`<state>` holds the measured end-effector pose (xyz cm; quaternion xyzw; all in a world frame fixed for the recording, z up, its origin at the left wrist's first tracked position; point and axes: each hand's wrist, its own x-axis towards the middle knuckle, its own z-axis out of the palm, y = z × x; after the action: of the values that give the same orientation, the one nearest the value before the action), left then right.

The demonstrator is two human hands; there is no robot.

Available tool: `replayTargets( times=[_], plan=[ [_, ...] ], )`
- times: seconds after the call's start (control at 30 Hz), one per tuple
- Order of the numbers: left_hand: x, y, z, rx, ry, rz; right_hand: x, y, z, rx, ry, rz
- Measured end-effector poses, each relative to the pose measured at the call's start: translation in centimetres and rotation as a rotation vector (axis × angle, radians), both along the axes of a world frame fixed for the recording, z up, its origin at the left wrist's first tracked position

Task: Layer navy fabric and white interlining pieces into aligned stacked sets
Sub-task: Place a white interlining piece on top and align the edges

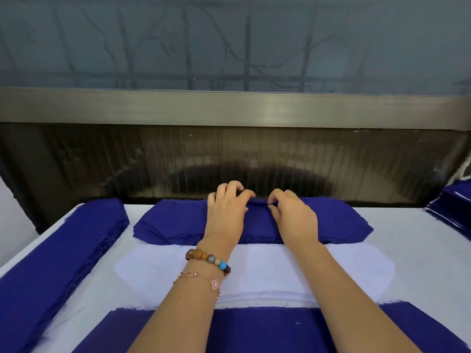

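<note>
**A:** Where is the cloth coming from?

**B:** From the navy stack (173, 220) at the far side of the bench (420, 250), just beyond the white interlining (254, 271), which lies flat. Both hands are at the stack's far edge.

**A:** Holding anything?

**B:** The right hand (295, 215) pinches a raised ridge of the top piece (256, 203) between thumb and forefinger. The left hand (226, 210) has its fingers (239, 193) curled narrow, tips hooked on the same ridge.

**A:** How will it handle?

**B:** Light and limp, I'd judge, and the frayed edges suggest the layers cling. Take one layer only, hands spread apart along that edge, so it lifts without dragging the next.

**A:** And the interlining?

**B:** Thin, and it probably slides easily. Lay the navy down gently or it will shift out of line.
</note>
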<state>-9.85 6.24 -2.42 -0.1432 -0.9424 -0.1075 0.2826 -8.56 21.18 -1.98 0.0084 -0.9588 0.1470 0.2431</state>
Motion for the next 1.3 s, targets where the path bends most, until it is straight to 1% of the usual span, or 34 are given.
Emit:
replayTargets(
  times=[0.1, 0.23, 0.37, 0.53, 0.67, 0.93, 1.0, 1.17, 1.3],
  plan=[
    [0.1, 0.2, 0.5, 0.006, 0.016, -0.035, 0.1, 0.3, 0.1, -0.014, 0.057, -0.009],
    [0.3, 0.0, 0.8, 0.090, -0.012, 0.049, 0.0, 0.5, 0.3, 0.040, 0.153, -0.052],
    [0.6, -0.3, 1.2, 0.123, 0.006, 0.108, -0.1, 0.7, 0.2, 0.013, 0.130, -0.045],
    [0.6, -0.3, 1.4, 0.113, -0.008, 0.129, 0.0, 0.9, 0.2, -0.039, 0.124, -0.023],
    [0.6, -0.5, 1.3, 0.096, -0.020, 0.144, 0.1, 1.4, 0.4, -0.088, 0.126, -0.056],
    [0.5, -0.8, 1.3, 0.052, -0.044, 0.144, 0.4, 1.4, 0.6, -0.032, 0.187, -0.099],
    [0.5, -0.7, 1.2, 0.074, -0.029, 0.123, 0.3, 1.4, 0.6, -0.036, 0.186, -0.101],
    [0.5, -0.7, 1.0, 0.205, 0.008, 0.074, 0.2, 1.5, 0.4, -0.055, 0.201, -0.089],
    [0.3, -0.7, 0.8, 0.181, -0.049, 0.056, 0.0, 1.4, 0.3, -0.085, 0.194, -0.050]
  ],
)
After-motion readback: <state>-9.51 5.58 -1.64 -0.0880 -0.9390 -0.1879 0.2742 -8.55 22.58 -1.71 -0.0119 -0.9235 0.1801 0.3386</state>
